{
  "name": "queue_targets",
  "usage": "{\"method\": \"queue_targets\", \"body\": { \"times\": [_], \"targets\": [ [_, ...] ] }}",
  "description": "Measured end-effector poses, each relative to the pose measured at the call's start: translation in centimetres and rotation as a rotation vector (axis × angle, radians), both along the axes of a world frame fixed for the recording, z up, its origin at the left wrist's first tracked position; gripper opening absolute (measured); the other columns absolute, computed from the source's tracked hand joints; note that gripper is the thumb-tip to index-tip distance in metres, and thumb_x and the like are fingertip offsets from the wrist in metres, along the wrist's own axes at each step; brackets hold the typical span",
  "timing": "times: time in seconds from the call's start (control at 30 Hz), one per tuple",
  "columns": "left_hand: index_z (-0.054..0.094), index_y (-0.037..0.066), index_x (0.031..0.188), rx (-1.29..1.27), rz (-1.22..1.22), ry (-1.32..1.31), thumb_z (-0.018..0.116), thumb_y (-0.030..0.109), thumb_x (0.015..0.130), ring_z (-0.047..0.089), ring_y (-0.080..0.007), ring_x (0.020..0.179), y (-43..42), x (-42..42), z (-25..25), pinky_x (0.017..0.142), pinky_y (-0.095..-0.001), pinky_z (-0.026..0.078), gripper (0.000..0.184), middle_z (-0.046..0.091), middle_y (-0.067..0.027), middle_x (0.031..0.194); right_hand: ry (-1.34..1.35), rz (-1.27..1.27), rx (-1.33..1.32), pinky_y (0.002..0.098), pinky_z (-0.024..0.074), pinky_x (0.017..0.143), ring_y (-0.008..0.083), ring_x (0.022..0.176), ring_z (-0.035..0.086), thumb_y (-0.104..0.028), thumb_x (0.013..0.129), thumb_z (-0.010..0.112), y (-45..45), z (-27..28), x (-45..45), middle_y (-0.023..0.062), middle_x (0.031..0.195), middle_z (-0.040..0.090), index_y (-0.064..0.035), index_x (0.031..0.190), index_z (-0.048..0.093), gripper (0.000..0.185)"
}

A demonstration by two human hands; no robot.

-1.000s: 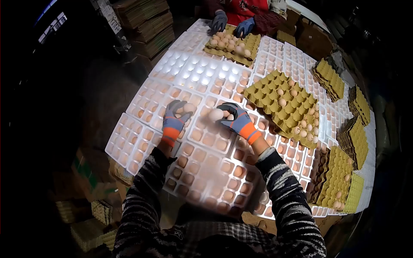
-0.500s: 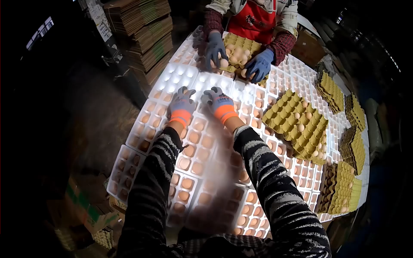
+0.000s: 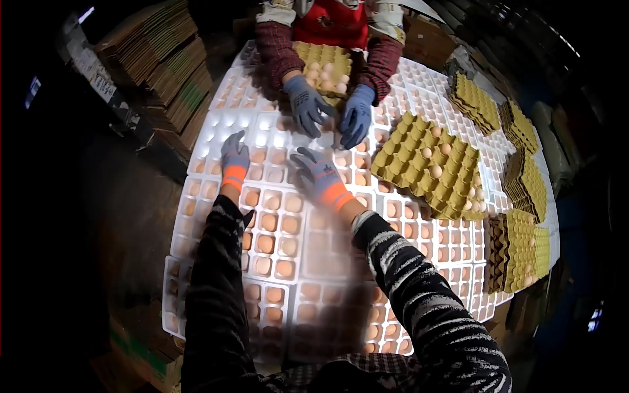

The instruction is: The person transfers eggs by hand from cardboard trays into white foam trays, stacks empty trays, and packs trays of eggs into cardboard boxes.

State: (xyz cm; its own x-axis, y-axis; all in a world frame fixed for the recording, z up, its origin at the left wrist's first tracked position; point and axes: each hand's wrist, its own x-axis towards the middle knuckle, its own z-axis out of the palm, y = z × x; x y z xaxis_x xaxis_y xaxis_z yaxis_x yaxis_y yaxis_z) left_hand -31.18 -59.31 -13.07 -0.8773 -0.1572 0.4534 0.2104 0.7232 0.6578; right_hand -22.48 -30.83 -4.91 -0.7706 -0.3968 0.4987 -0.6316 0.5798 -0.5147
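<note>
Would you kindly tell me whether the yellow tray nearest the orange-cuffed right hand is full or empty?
Mostly empty: the yellow tray shows many bare cups, with eggs in only some.

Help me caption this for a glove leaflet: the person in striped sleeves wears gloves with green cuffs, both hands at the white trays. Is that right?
Not quite: the head view shows orange cuffs, not green. The rest stands: striped sleeves, gloves, and left hand and right hand at the white trays.
</note>
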Motion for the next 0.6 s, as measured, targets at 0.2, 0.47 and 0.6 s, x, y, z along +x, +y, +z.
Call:
{"method": "queue_targets", "body": {
  "times": [0.2,0.47,0.6],
  "targets": [
    [0.054,-0.004,0.139,0.628,-0.307,0.098,0.049,-0.002,0.099,0.056,-0.0234,0.127,8.4,11.2,2.8,0.112,-0.0357,0.042,0.041,0.061,-0.0144,0.137,0.228,0.009,0.231,0.0444,0.0471,0.107,0.0341,0.132,0.052,-0.015,0.085,0.070,13.0,3.1,14.4,0.0099,0.141,0.056,-0.0103,0.128,0.066,0.044],
    [0.050,-0.001,0.145,1.023,-0.609,-0.564,0.053,0.017,0.105,0.062,-0.0195,0.116,27.0,21.6,8.5,0.098,-0.0319,0.051,0.044,0.060,-0.0114,0.137,0.172,-0.931,-0.509,0.0374,0.0391,0.112,0.0241,0.131,0.050,-0.008,0.089,0.072,40.0,3.9,17.8,0.0116,0.144,0.052,-0.0007,0.145,0.048,0.061],
    [0.031,0.001,0.155,1.299,-0.746,-0.776,0.056,0.014,0.104,0.061,-0.0236,0.117,36.5,22.0,4.8,0.095,-0.0335,0.052,0.058,0.057,-0.0148,0.138,-0.052,-0.952,-0.593,0.0381,0.0402,0.111,0.0298,0.129,0.051,-0.012,0.085,0.076,47.6,2.9,16.5,0.0161,0.139,0.053,-0.0028,0.139,0.055,0.058]
  ]
}}
